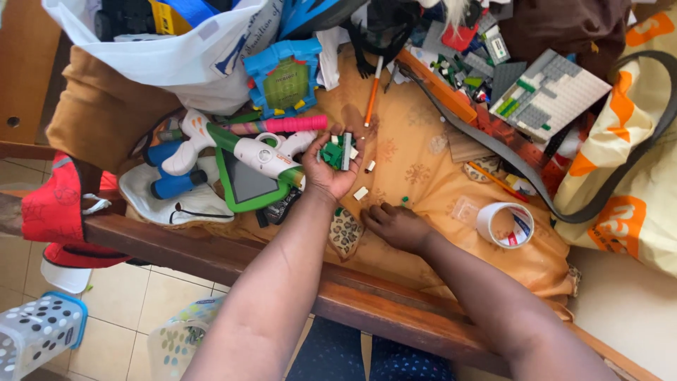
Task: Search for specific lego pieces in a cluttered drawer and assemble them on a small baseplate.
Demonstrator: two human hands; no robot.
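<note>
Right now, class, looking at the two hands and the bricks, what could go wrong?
1. The left hand cups several green bricks in an open palm; tilting could spill them.
2. Loose white bricks lie on the orange cloth near the right hand; a sweep might knock them off the bench edge.
</note>
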